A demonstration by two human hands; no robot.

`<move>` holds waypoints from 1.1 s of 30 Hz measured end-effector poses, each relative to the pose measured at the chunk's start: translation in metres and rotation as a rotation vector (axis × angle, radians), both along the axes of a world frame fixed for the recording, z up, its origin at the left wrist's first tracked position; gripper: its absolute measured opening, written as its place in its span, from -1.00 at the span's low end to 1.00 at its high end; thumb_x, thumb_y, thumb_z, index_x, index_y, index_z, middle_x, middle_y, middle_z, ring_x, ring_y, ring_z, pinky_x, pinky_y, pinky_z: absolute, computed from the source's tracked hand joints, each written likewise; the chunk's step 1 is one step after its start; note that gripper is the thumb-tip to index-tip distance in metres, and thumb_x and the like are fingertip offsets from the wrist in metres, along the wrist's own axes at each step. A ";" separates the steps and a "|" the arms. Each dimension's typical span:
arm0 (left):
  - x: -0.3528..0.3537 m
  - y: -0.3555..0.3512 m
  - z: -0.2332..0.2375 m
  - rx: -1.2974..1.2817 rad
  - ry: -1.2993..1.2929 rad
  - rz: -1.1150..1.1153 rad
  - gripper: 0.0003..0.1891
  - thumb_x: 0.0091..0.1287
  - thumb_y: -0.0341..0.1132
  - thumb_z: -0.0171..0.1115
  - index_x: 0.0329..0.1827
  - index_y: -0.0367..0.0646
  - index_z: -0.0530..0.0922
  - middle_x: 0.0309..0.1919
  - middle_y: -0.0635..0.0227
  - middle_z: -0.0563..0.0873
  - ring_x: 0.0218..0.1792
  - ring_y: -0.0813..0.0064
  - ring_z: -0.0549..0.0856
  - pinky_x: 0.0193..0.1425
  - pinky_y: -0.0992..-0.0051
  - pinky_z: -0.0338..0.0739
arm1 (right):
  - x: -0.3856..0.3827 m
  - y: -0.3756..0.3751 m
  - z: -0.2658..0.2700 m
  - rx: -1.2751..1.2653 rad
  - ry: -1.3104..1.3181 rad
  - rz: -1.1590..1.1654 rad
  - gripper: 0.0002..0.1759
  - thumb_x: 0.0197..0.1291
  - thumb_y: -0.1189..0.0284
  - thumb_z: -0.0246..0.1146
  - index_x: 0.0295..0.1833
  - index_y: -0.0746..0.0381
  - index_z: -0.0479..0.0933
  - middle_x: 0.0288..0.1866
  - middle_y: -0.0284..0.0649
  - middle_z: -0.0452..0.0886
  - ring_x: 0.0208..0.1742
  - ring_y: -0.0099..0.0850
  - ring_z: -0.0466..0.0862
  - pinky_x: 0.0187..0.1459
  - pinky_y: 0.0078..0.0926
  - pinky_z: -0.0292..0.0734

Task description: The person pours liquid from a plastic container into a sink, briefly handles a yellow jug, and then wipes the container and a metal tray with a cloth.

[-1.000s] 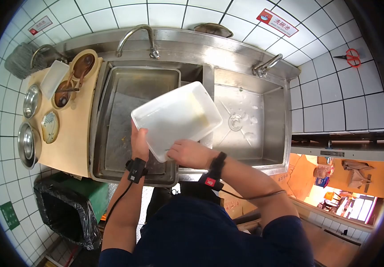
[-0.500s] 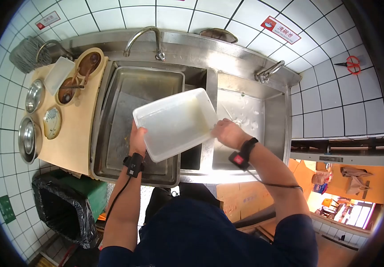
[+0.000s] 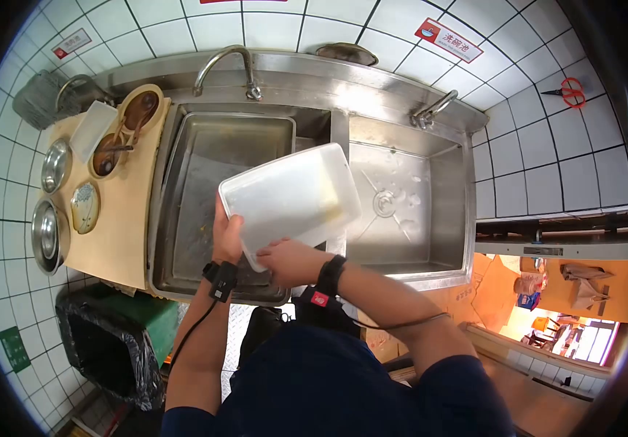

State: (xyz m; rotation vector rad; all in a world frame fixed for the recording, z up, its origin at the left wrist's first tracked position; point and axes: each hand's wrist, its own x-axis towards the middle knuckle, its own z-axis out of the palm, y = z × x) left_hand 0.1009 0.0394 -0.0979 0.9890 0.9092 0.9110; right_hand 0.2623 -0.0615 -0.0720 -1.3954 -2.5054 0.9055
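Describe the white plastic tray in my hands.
The tray is a shallow rectangular tub of cloudy white plastic with rounded corners and a yellowish patch toward its right end. It is held tilted over the steel sink. The left hand grips its left corner; the right hand holds its near edge.

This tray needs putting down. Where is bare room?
The right basin is bare around its drain. The wooden board is free at its near corner beside the steel pan. Crowded: the rest of the board, with bowls; the steel pan fills the left basin. Left hand and right hand hold the white tray.
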 end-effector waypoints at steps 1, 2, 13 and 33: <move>0.000 -0.002 0.001 0.005 -0.009 -0.011 -0.19 0.21 -0.55 -0.09 0.66 -0.26 0.14 0.39 0.15 0.51 0.36 0.35 0.53 0.49 0.40 0.36 | 0.012 -0.002 -0.008 0.029 0.029 0.022 -0.68 0.04 0.41 0.33 -0.04 0.20 0.69 0.07 -0.19 0.71 0.17 -0.15 0.67 0.22 -0.13 0.57; 0.000 -0.002 0.003 0.006 -0.009 -0.008 -0.19 0.21 -0.55 -0.09 0.66 -0.26 0.14 0.39 0.15 0.51 0.36 0.35 0.53 0.49 0.40 0.36 | 0.026 -0.002 -0.015 0.030 0.029 0.025 -0.68 0.04 0.41 0.33 -0.04 0.20 0.69 0.07 -0.19 0.71 0.17 -0.15 0.67 0.22 -0.13 0.57; -0.002 0.007 0.008 0.047 0.016 -0.092 -0.16 0.19 -0.55 -0.10 0.68 -0.26 0.13 0.41 0.15 0.50 0.41 0.34 0.50 0.51 0.41 0.32 | 0.162 -0.010 -0.029 -0.039 -0.486 0.007 -0.72 0.02 0.44 0.36 -0.10 0.24 0.67 -0.10 -0.12 0.75 0.04 -0.09 0.71 0.19 -0.18 0.61; 0.044 -0.052 0.003 -0.458 -0.049 0.260 0.18 0.44 -0.19 0.36 0.74 0.00 -0.50 0.61 0.06 0.27 0.49 0.12 0.41 0.48 -0.02 0.37 | 0.036 -0.026 -0.015 0.103 0.107 -0.480 -0.76 0.14 0.53 0.27 -0.06 0.29 0.51 -0.17 0.03 0.64 -0.08 0.10 0.65 -0.01 0.04 0.60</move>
